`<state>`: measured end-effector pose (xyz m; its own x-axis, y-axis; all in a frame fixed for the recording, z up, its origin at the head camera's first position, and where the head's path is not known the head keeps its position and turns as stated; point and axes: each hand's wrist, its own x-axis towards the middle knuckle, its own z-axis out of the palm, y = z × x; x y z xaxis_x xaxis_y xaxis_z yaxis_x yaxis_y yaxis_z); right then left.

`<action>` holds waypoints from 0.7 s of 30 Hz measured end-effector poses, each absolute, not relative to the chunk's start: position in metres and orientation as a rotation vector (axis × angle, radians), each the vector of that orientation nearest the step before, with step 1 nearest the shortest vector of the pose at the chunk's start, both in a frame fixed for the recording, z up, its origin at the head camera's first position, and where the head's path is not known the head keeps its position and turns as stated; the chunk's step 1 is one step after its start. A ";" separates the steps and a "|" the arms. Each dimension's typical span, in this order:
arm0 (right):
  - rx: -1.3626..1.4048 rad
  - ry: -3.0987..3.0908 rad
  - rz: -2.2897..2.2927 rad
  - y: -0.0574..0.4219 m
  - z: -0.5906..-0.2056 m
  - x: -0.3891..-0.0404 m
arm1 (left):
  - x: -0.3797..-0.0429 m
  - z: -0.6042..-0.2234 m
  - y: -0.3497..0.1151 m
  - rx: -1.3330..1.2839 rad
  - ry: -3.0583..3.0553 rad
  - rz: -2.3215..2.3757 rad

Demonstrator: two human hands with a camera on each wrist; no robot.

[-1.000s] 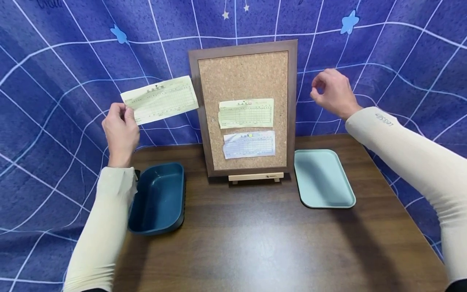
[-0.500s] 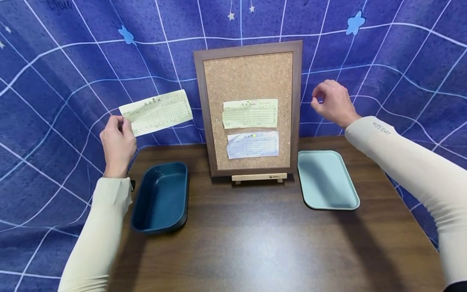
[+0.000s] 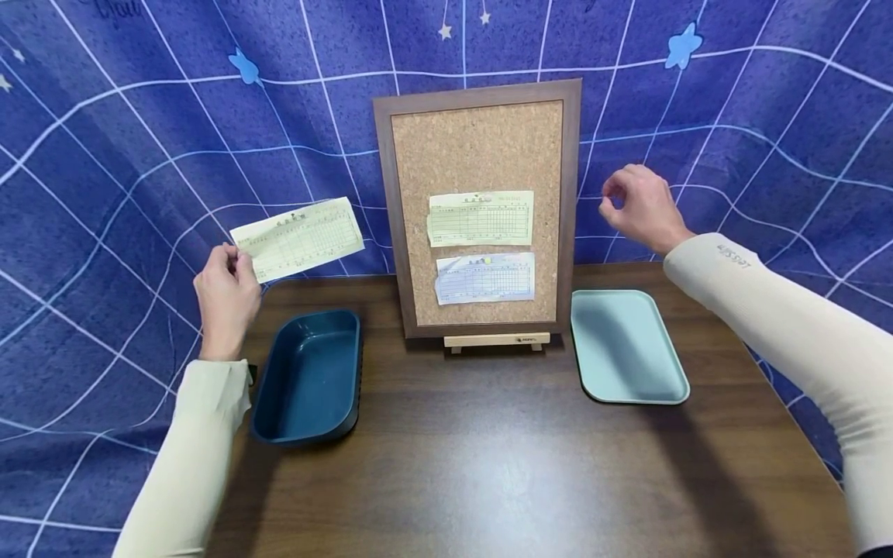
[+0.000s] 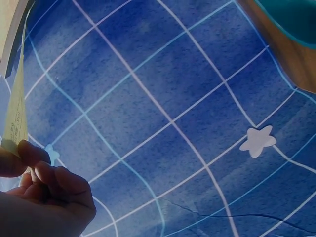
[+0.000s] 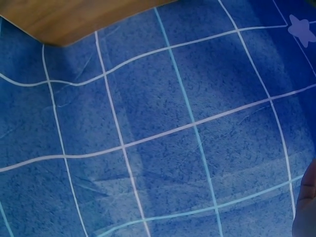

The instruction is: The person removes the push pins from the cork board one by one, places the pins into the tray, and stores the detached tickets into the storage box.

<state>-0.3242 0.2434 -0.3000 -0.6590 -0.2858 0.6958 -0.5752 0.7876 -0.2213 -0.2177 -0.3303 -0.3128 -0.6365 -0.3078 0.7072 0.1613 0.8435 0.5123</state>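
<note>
My left hand (image 3: 226,298) pinches the left edge of a pale yellow-green printed form slip (image 3: 300,236), held in the air left of the corkboard (image 3: 481,155). In the left wrist view the slip (image 4: 18,118) appears nearly edge-on between thumb and fingers. A similar green form (image 3: 481,219) hangs on the board's middle, and a bluish form (image 3: 486,279) with a yellow pin head (image 3: 487,261) hangs below it. Right of the board, my right hand (image 3: 645,205) is raised with curled fingers; nothing shows between them. Only its edge enters the right wrist view.
A dark blue bin (image 3: 310,380) stands at the left of the brown wooden table (image 3: 432,465). On the right lies a pale turquoise tray (image 3: 624,349). The framed board leans on a small wooden stand (image 3: 497,339). A blue gridded curtain (image 3: 328,39) surrounds the table.
My left hand has lowered, bringing the slip down and away from the board's frame. My right hand has sunk slightly, still curled. The view has shifted a little.
</note>
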 end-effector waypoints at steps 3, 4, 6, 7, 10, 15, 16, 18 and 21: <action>0.630 -2.317 0.568 0.246 -0.303 -0.324 | -0.215 -0.318 -0.331 0.118 -2.173 -0.693; 0.628 -2.322 0.568 0.246 -0.303 -0.323 | -0.214 -0.319 -0.331 0.122 -2.179 -0.694; 0.626 -2.330 0.568 0.248 -0.305 -0.322 | -0.212 -0.322 -0.332 0.129 -2.190 -0.696; 0.624 -2.334 0.567 0.248 -0.306 -0.322 | -0.211 -0.324 -0.332 0.134 -2.196 -0.695; 0.623 -2.341 0.563 0.251 -0.310 -0.321 | -0.208 -0.329 -0.334 0.151 -2.218 -0.695; 0.618 -2.344 0.568 0.254 -0.317 -0.319 | -0.200 -0.336 -0.337 0.187 -2.247 -0.699; 0.619 -2.342 0.569 0.255 -0.318 -0.319 | -0.198 -0.338 -0.338 0.193 -2.252 -0.702; 0.617 -2.341 0.572 0.256 -0.321 -0.319 | -0.194 -0.341 -0.339 0.206 -2.259 -0.704; 0.611 -2.343 0.569 0.258 -0.325 -0.318 | -0.189 -0.345 -0.341 0.220 -2.271 -0.696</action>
